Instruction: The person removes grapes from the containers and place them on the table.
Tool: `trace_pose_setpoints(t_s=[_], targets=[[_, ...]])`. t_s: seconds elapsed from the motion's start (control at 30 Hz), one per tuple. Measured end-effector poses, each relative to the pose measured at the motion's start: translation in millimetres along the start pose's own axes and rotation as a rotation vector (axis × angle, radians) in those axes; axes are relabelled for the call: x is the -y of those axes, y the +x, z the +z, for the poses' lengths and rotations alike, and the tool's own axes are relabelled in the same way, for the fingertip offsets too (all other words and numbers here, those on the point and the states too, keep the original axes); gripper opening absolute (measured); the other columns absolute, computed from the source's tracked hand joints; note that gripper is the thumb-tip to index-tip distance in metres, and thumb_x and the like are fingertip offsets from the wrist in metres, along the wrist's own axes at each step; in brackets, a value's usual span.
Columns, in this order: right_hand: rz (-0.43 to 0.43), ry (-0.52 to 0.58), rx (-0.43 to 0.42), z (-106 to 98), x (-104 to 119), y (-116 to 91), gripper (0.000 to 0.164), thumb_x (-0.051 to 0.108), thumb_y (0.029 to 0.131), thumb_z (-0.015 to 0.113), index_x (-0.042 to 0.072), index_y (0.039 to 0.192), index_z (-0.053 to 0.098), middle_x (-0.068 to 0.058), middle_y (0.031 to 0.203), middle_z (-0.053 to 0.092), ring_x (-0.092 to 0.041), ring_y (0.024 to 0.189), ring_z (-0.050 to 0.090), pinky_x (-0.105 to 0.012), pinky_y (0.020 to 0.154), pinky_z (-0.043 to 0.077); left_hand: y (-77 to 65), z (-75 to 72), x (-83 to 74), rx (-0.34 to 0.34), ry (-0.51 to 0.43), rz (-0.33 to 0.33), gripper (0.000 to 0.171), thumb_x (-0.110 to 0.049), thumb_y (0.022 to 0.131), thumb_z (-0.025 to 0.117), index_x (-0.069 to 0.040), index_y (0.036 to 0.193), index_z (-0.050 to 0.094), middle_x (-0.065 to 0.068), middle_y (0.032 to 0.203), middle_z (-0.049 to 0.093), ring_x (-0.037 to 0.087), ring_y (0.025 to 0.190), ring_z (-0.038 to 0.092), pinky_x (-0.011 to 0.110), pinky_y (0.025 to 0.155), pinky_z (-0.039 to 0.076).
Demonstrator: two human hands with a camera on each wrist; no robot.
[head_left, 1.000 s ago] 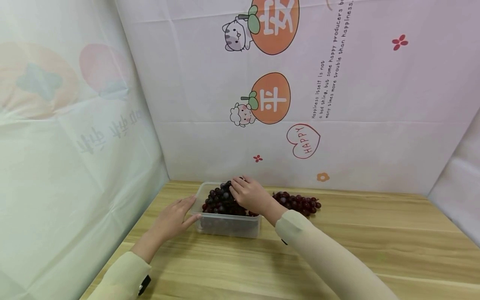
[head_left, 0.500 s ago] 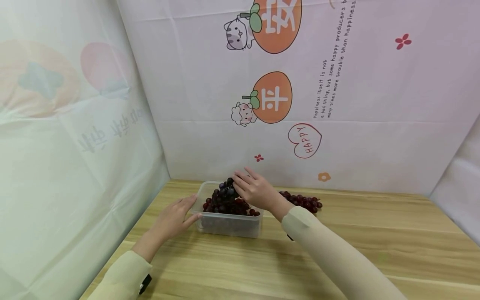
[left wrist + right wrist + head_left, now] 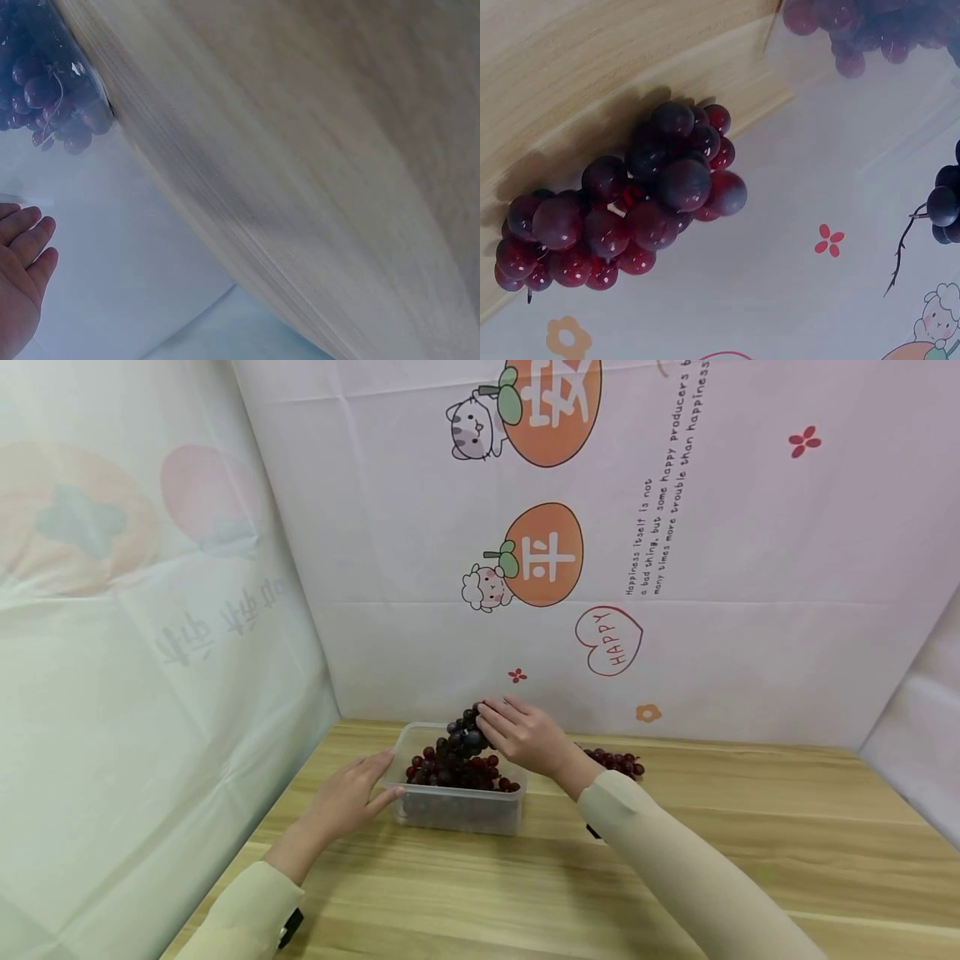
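Note:
My right hand [image 3: 531, 742] pinches the top end of a dark purple grape bunch [image 3: 463, 742], which hangs slantwise over a clear plastic container [image 3: 459, 814]. Its lower end overlaps the red grapes [image 3: 422, 770] lying inside. In the right wrist view, the dark bunch [image 3: 943, 204] shows at the right edge with a bare stem sticking out; the hand itself is out of that view. My left hand [image 3: 337, 802] rests on the container's left rim, fingers extended and thumb at the front corner. The left wrist view shows its straight fingers [image 3: 28, 238] below the grapes seen through the container wall.
A red grape bunch [image 3: 622, 202] lies on the wooden table [image 3: 720, 843] right of the container, partly behind my right forearm in the head view. A printed white cloth [image 3: 420, 635] rises behind the table, and another cloth [image 3: 150, 735] stands along the left.
My right hand has moved up and to the right, drawing the dark bunch higher and exposing more red grapes in the container. The left hand has stayed on the rim.

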State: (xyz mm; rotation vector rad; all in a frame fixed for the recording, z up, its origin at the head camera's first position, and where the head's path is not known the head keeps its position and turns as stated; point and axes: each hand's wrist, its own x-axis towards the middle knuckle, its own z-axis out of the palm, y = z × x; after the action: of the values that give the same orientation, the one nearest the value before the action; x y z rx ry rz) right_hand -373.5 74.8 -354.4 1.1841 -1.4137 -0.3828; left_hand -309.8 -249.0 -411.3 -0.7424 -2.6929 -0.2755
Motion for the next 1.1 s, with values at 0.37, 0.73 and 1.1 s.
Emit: trace_pose_setpoints(t_s=[0.37,0.73,1.1], targets=[[0.032,0.019,-0.071,-7.4,-12.7,-6.0,0.037,-0.004,0.103,0.038,0.001,0.102,0.075,-0.014,0.103,0.072,-0.024,0.095,0.070,-0.036,0.082,0.058,-0.3,1.1,-0.1,-0.010,-0.008,0.011,0.069,-0.043,0.096,0.058,0.005,0.143,0.043,0.021,0.142,0.047,0.042,0.125,0.048,0.054,0.105,0.038],[0.116,0.000,-0.082,-15.5,-25.3,-4.9,0.033,0.001,0.103,0.041,0.001,0.104,0.074,-0.014,0.106,0.071,-0.025,0.098,0.069,-0.037,0.083,0.057,-0.1,0.6,-0.9,-0.005,-0.002,0.008,0.068,-0.043,0.096,0.059,0.005,0.143,0.044,0.021,0.142,0.047,0.042,0.125,0.048,0.054,0.106,0.038],[0.174,-0.007,-0.118,-21.8,-38.8,-7.8,0.032,0.006,0.103,0.044,-0.001,0.103,0.074,-0.016,0.104,0.071,-0.027,0.095,0.070,-0.039,0.083,0.057,0.2,0.6,-0.8,-0.005,0.002,0.011,0.069,-0.043,0.096,0.059,0.005,0.143,0.043,0.022,0.142,0.047,0.042,0.126,0.048,0.054,0.106,0.038]])
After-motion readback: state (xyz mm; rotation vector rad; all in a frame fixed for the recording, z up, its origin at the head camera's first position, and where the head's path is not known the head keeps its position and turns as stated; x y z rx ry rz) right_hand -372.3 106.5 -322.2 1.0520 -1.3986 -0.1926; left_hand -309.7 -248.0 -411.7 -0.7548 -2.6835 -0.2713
